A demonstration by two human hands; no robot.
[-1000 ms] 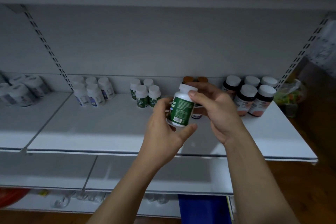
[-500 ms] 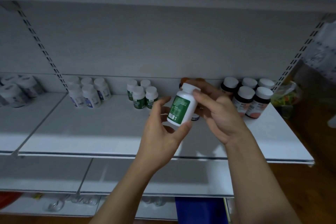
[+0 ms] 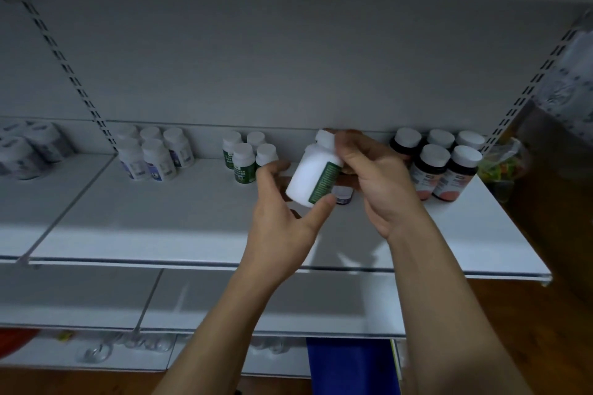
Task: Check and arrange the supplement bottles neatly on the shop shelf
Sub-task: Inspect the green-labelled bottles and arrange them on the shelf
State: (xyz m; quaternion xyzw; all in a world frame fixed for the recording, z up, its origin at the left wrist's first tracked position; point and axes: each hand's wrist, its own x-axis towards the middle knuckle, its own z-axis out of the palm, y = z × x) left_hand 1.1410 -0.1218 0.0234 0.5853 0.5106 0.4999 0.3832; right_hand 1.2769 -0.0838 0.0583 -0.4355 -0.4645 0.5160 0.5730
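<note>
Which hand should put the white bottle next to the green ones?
Probably the left hand: it grips the base of the white green-labelled plastic bottle, and the matching green-labelled bottles stand on its side. The right hand only holds the neck.

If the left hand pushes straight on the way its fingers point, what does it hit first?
Probably the green-label bottles standing just beyond the fingertips of the left hand, which grips the white bottle; depth is unclear.

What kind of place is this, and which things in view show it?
Most likely a shop, perhaps a pharmacy. A white shelf on slotted rails carries small groups of identical products: green-label bottles and dark bottles with white caps. The left hand and right hand hold one white bottle.
</note>
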